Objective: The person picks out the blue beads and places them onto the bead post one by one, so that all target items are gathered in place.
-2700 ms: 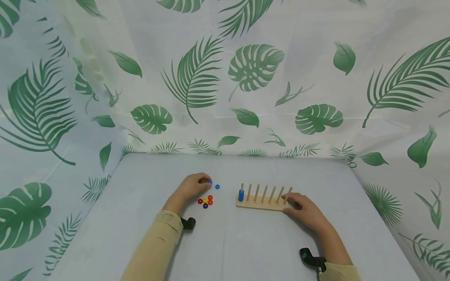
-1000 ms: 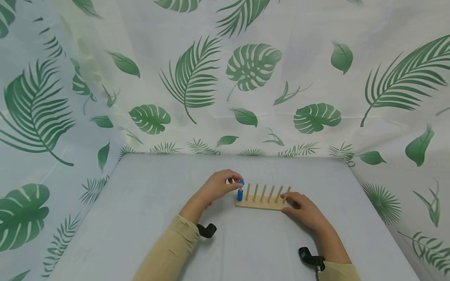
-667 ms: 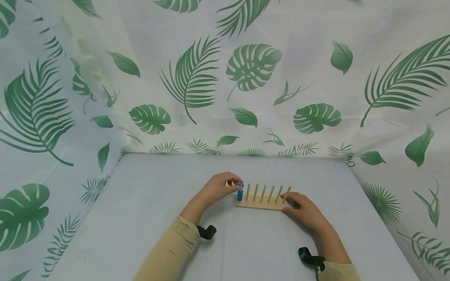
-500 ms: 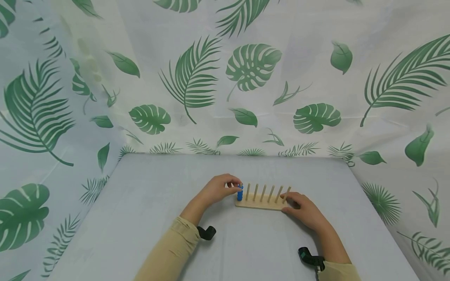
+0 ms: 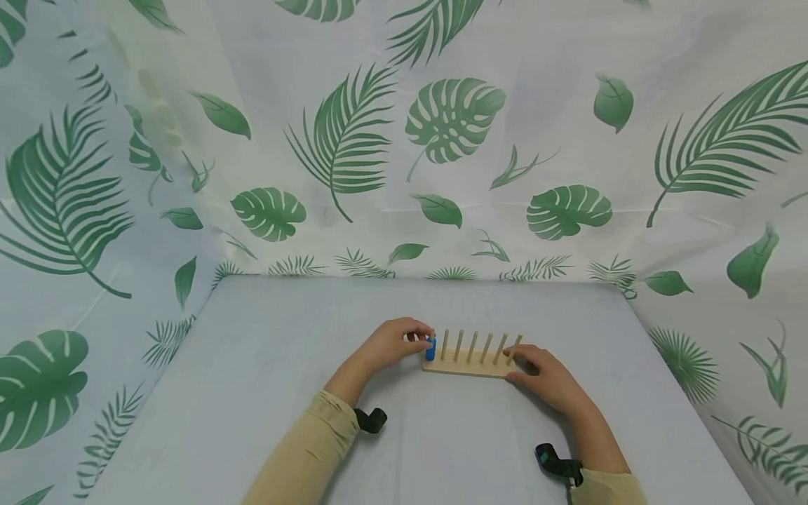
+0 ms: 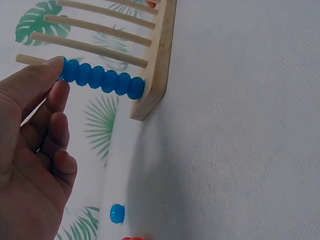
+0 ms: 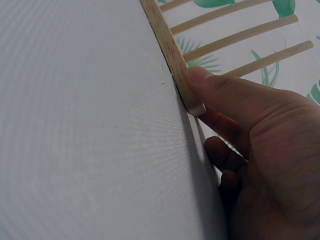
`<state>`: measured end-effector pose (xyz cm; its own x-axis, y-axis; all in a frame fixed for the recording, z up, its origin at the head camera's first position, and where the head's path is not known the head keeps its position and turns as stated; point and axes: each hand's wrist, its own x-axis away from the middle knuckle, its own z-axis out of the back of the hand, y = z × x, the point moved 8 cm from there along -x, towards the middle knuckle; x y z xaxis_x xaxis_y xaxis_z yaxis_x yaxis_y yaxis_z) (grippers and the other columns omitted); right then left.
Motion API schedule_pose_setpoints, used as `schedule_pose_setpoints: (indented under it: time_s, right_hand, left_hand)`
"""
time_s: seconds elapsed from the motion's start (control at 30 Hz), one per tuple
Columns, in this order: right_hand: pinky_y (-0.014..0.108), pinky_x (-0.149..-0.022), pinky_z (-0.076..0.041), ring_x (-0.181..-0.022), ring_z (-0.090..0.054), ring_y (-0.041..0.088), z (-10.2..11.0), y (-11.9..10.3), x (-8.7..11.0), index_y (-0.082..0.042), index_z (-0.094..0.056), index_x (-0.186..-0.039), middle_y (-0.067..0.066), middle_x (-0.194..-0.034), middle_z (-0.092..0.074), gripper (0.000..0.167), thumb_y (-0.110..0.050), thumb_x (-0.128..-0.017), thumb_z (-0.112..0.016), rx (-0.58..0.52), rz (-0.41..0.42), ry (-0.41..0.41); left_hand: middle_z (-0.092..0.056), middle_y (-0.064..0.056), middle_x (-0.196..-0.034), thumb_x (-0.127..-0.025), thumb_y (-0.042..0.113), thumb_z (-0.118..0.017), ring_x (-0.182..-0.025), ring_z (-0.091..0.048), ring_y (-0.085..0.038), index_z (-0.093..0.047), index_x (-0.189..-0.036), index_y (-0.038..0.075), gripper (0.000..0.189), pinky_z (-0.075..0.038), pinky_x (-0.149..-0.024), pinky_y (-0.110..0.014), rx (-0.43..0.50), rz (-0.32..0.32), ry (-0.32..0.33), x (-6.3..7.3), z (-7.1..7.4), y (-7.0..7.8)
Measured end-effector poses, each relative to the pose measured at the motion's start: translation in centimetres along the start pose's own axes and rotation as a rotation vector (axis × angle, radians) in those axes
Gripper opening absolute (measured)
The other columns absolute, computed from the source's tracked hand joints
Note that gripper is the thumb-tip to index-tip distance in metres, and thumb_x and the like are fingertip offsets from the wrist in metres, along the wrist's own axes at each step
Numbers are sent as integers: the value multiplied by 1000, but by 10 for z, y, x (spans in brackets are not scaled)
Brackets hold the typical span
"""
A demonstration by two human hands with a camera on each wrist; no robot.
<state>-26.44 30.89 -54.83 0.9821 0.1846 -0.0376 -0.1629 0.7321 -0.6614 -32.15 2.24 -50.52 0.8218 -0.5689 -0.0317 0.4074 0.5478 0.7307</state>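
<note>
A wooden peg board (image 5: 470, 366) with a row of upright pegs stands on the table. Blue beads (image 6: 104, 79) are stacked on its leftmost peg, down to the base. My left hand (image 5: 390, 344) pinches the uppermost blue bead (image 6: 62, 70) between thumb and forefinger, with the peg's tip sticking out past it. In the left wrist view the other left fingers are loosely curled. My right hand (image 5: 548, 379) grips the base's right end, thumb on the near edge, as the right wrist view shows; its other fingers are partly hidden behind the wood.
In the left wrist view a loose blue bead (image 6: 117, 213) lies on the table, with part of a red bead (image 6: 132, 238) at the bottom edge. The left hand and forearm hide these in the head view. A leaf-printed curtain (image 5: 379, 140) rises behind the table.
My left hand has carried a blue bead rightward from the loose beads to the leftmost peg, then slid it down the peg onto the stack. My right hand has stayed on the base.
</note>
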Motion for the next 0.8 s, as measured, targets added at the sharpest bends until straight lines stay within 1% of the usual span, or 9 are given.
schedule_pose_setpoints:
  time_s: [0.13, 0.17, 0.23, 0.37, 0.4, 0.47, 0.63, 0.8]
  right_hand:
    - [58, -103, -41, -128, -51, 37, 0, 0, 0, -18, -64, -126, 12, -136, -59, 43, -35, -87, -75, 4, 1, 2]
    - [58, -103, -41, -128, -52, 37, 0, 0, 0, -18, -64, -126, 12, -136, -59, 43, -35, -88, -75, 8, 2, 2]
    - [58, -102, -42, -128, -52, 37, 0, 0, 0, -18, -64, -126, 12, -136, -59, 43, -34, -88, -75, 13, 3, 2]
    - [58, -102, -42, -128, -52, 37, 0, 1, 0, -18, -64, -125, 11, -136, -59, 42, -34, -88, -74, 15, 9, 2]
    - [58, -102, -42, -128, -52, 37, 0, 1, 0, -18, -64, -125, 11, -136, -59, 42, -34, -87, -75, 14, 9, 1]
    - [58, -102, -42, -128, -52, 37, -1, 1, 0, -18, -64, -125, 11, -136, -59, 43, -35, -87, -74, 15, 9, 0]
    - [58, -103, -41, -129, -51, 38, -1, 3, -1, -18, -64, -126, 12, -137, -58, 44, -36, -87, -75, 10, 3, 0]
    - [58, -102, -42, -128, -52, 37, -1, 3, -1, -18, -64, -125, 12, -137, -58, 43, -36, -87, -75, 16, 10, 2]
  left_hand:
    - [-64, 13, -99, -95, 40, -65, -91, -54, -8, -68, -123, 27, 31, -46, -73, -26, -10, 18, -9, 2, 4, -2]
    - [-63, 13, -99, -95, 41, -65, -91, -54, -9, -67, -124, 28, 32, -47, -71, -27, -14, 26, -12, 2, 5, -3]
    - [-63, 14, -100, -95, 43, -64, -92, -54, -9, -67, -125, 28, 33, -47, -73, -28, -32, 38, -15, 3, 10, -5]
    - [-64, 12, -103, -96, 44, -63, -94, -55, -11, -67, -126, 23, 37, -48, -77, -30, -40, 52, -12, 3, 21, -14]
    - [-64, 12, -103, -96, 44, -63, -94, -55, -11, -67, -126, 22, 38, -47, -79, -30, -44, 58, -10, 3, 24, -18]
    - [-64, 10, -105, -96, 44, -63, -95, -56, -12, -67, -127, 21, 39, -48, -80, -31, -41, 84, -4, 2, 31, -26]
    - [-65, 7, -112, -96, 41, -63, -101, -55, -16, -66, -128, 21, 39, -48, -87, -35, -28, 173, 5, 2, 48, -51]
    - [-65, 5, -116, -96, 38, -65, -107, -54, -19, -65, -128, 22, 37, -48, -94, -39, 5, 269, -1, 5, 56, -76]
